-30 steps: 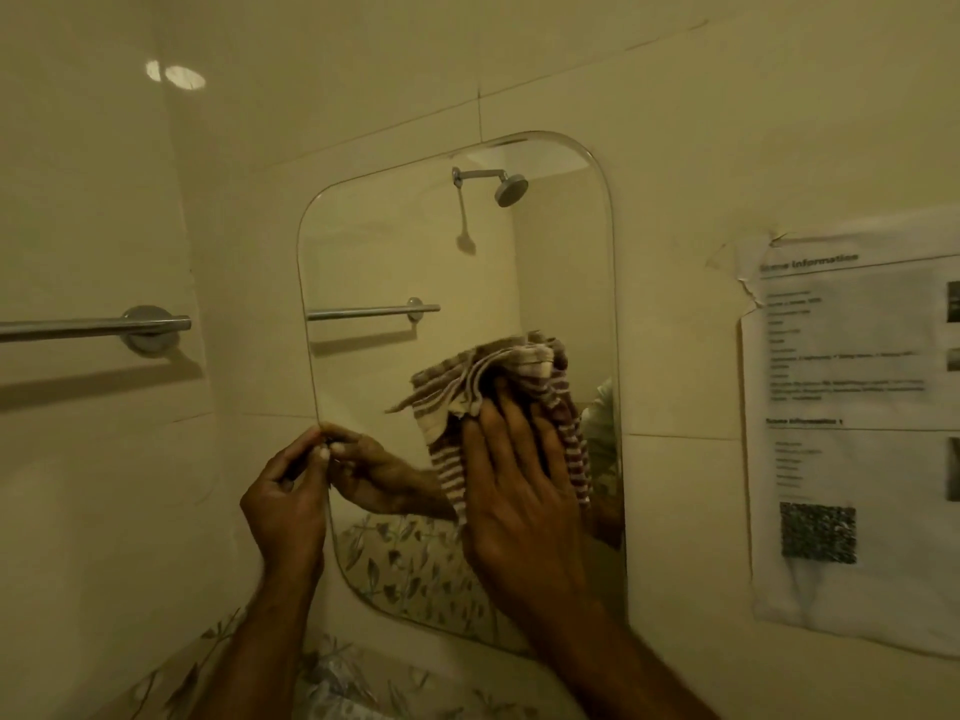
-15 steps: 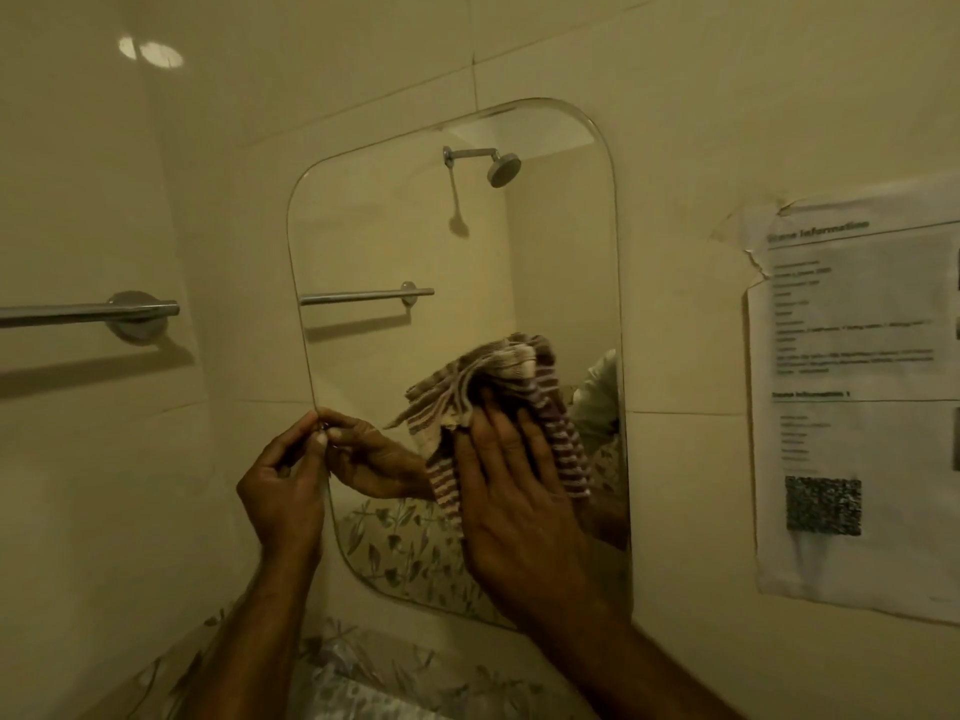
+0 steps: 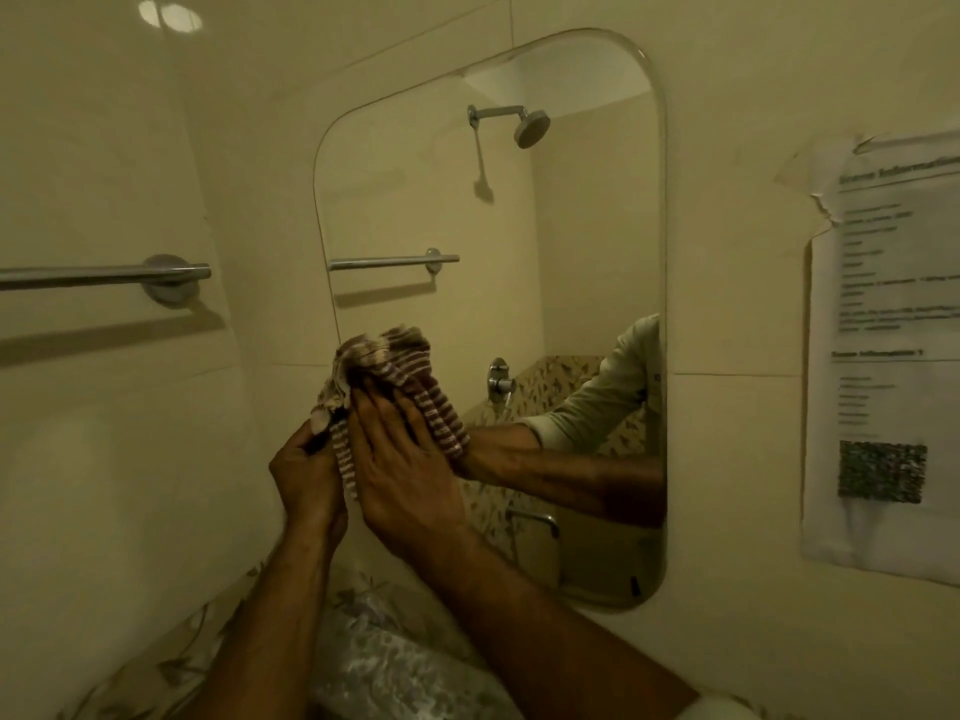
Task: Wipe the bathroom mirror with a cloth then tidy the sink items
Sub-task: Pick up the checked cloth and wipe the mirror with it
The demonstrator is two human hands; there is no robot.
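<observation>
A tall mirror (image 3: 587,241) with rounded corners hangs on the tiled wall. A brown and white striped cloth (image 3: 395,366) is bunched against the mirror's lower left edge. My right hand (image 3: 405,459) lies flat on the cloth, fingers together, pressing it to the glass. My left hand (image 3: 306,470) sits right beside it at the mirror's left rim, pinching the cloth's lower left corner. The mirror reflects my arm and a pale sleeve.
A chrome towel bar (image 3: 104,275) juts from the left wall. A taped paper notice (image 3: 888,356) with a printed code hangs to the right of the mirror. Patterned tiles (image 3: 395,662) run below. A shower head (image 3: 530,128) and tap show in the reflection.
My right hand has slid the cloth left across the glass to the mirror's left edge, meeting my left hand. The view has tilted, showing more of the mirror's lower part.
</observation>
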